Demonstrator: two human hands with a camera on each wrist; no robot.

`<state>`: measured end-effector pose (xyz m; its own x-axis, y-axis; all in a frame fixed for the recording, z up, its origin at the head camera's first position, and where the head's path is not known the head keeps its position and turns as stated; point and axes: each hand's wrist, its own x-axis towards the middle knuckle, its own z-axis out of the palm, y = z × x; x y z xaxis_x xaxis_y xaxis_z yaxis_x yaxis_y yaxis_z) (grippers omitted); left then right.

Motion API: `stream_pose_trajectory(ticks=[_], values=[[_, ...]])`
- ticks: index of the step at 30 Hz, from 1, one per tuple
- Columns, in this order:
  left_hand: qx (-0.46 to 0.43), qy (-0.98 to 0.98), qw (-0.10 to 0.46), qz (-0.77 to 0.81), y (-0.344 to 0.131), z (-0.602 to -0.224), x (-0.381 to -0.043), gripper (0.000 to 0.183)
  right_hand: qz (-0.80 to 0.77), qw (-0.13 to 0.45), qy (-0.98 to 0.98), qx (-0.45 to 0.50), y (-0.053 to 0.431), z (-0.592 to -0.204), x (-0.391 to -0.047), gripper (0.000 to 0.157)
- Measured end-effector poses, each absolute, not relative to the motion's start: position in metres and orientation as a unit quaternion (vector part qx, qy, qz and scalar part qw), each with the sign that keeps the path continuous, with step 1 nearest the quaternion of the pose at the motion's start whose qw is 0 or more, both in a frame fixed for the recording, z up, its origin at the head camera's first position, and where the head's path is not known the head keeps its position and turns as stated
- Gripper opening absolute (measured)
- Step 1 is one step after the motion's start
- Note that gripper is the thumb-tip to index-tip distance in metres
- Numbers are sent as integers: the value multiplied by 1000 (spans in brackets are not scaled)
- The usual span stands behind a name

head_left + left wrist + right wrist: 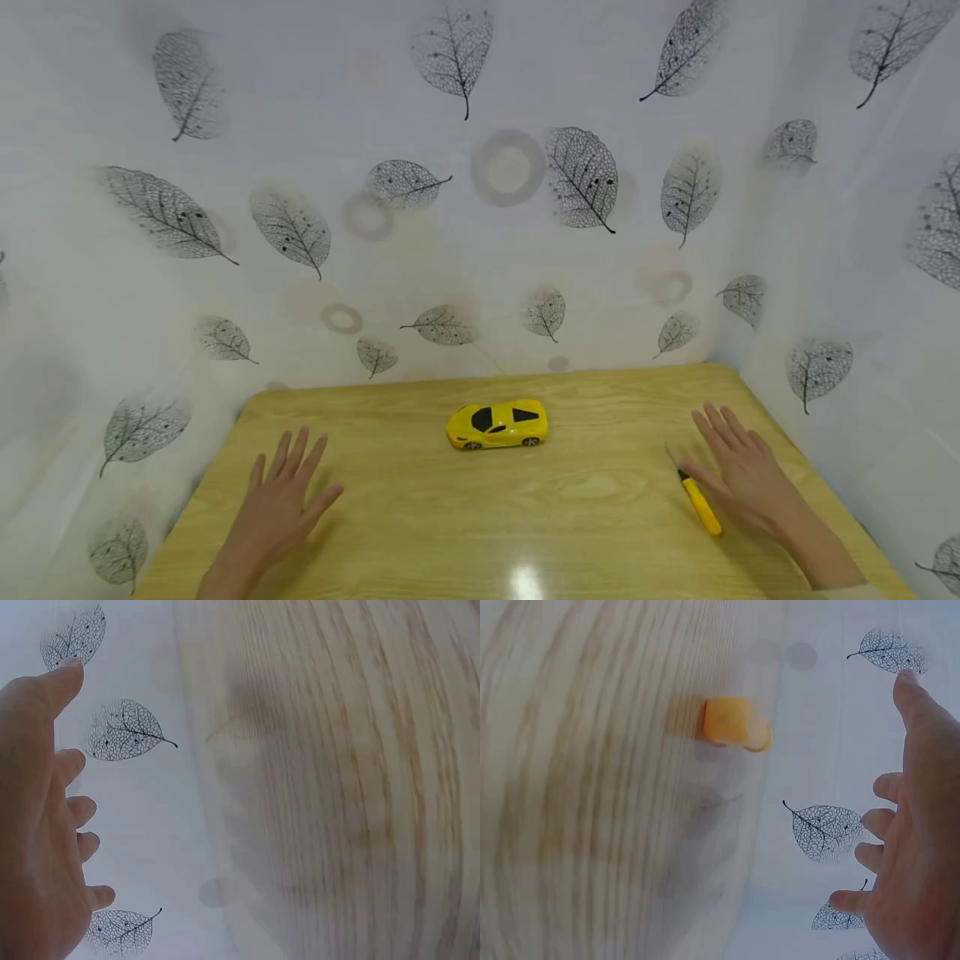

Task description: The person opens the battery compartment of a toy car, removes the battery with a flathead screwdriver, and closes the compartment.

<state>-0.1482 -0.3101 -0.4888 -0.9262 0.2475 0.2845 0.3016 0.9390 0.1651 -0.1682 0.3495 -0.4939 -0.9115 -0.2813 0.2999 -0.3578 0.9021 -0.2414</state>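
A yellow toy car (498, 424) with black windows stands on the wooden table, between the two hands and farther back. My left hand (281, 508) hovers over the table's left side, fingers spread, holding nothing; its thumb and fingers (45, 817) also show in the left wrist view. On the right lies a screwdriver (701, 503) with a yellow handle, black collar and thin metal shaft. My right hand (746, 483) is beside it, fingers extended and holding nothing. Whether its thumb touches the screwdriver is unclear. The right wrist view shows a blurred yellow-orange object (731, 721) left of the hand (922, 825).
The light wooden table (585, 517) has a bright reflection near its front edge. White sheeting (337, 117) printed with dark leaf skeletons and pale rings rises behind the table and along both sides.
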Motion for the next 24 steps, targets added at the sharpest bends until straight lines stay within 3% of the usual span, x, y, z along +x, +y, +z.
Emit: stream_pose_trajectory(ticks=[24], values=[[-180,-968,111,-136,-247,-484,-181,79,158,101,-963,192,293,-494,-190,84]])
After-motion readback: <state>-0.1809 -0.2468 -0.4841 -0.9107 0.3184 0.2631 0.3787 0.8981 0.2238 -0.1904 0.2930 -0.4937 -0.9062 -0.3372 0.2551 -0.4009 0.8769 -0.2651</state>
